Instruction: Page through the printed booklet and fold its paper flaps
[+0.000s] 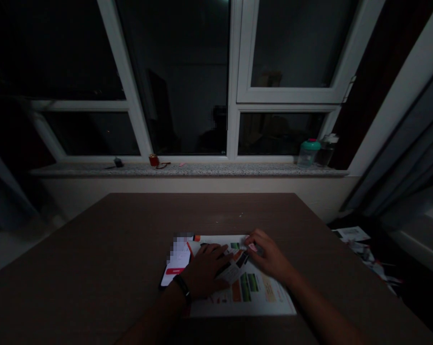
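Observation:
A printed sheet (pixel 259 306) with coloured pictures and text lies on the brown table. My left hand (pixel 207 270), with a dark band at the wrist, rests flat on its left half, fingers spread. At the sheet's upper right corner, my right hand (pixel 268 254) is closed in a pinch on a small pink-and-white piece (pixel 253 247). The fingers cover most of that piece, so its kind is unclear. A lit phone (pixel 176 263) lies just left of the sheet, close to my left hand.
Small pale scraps (pixel 241 214) lie on the table (pixel 130 230) beyond the sheet. The windowsill (pixel 209 169) holds a teal-lidded bottle (pixel 309 153), a clear bottle (pixel 326 151), a red jar (pixel 153 160) and a small dark bottle (pixel 118 162). Papers (pixel 363 249) lie beyond the table's right edge.

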A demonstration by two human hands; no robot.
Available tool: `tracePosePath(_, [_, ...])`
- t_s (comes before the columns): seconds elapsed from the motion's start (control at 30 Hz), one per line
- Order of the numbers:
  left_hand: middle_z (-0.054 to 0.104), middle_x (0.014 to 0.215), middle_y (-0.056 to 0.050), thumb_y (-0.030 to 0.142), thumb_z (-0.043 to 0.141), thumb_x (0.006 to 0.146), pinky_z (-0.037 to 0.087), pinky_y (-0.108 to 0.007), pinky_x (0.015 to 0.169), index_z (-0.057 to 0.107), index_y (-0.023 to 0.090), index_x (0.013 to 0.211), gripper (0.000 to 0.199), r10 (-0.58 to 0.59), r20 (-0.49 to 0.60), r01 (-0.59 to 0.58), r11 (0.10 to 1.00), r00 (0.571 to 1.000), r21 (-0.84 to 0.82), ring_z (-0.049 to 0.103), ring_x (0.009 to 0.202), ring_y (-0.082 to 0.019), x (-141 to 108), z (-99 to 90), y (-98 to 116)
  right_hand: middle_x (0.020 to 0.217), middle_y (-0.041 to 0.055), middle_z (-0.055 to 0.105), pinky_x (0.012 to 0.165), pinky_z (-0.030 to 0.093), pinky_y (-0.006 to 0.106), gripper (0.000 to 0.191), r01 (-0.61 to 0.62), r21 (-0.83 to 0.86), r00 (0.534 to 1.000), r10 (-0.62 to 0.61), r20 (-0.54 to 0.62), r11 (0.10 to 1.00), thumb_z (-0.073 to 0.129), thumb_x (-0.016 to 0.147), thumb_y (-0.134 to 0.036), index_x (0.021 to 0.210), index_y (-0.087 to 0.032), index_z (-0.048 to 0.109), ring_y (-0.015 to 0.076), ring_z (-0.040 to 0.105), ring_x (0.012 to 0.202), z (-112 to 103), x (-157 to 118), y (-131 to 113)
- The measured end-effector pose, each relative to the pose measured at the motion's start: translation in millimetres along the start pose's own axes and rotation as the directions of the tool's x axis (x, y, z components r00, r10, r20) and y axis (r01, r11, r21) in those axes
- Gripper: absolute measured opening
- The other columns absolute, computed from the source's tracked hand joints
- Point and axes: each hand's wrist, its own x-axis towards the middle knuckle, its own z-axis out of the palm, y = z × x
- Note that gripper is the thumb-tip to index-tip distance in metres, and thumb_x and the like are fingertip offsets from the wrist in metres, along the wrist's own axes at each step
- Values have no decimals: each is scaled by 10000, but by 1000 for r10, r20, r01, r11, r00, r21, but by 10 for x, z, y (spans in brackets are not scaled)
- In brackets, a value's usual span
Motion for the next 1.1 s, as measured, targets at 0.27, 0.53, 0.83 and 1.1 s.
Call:
tracePosePath(0.27, [390, 1492, -64, 436, 711, 807, 314, -569, 1032, 343, 371, 1452, 746, 7, 19, -7, 1000, 1000, 1, 385, 1295, -355, 1, -19, 16, 932, 43, 571, 799, 434, 319, 108, -10, 16, 1000, 9, 8, 1000, 559, 871, -155, 952, -216, 596, 200, 560, 898, 12, 5, 17])
tracePosePath(0.53, [483, 1404, -60, 242, 575, 907, 303, -496, 1097, 499, 269, 1308, 409, 67, -88, -71, 996, 994, -49, 448, 1277, -265, 18, 22, 86, 939, 47, 597, 787, 443, 300, 111, -60, 53, 998, 60, 12, 997, 506, 914, -195, 946, -209, 611, 193, 584, 885, 9, -5, 37])
tracePosePath(0.83, [450, 1428, -72, 94, 467, 892, 373, -392, 1094, 419, 221, 1371, 497, 114, -85, -126, 979, 990, -162, 442, 1297, -226, 22, 42, 118, 820, 12, 610, 695, 427, 265, 122, -125, 41, 992, 124, 15, 991, 537, 860, -154, 918, -201, 634, 162, 573, 747, 72, -9, 65])
tracePosePath(1.1, [510, 1370, -23, 62, 474, 898, 368, -400, 1091, 490, 269, 1310, 462, 142, -114, -155, 982, 983, -109, 443, 1267, -220, 81, 71, 125, 699, -27, 586, 589, 386, 217, 92, -213, 134, 975, 203, 86, 968, 600, 809, -162, 893, -197, 617, 132, 534, 630, 232, -40, 124])
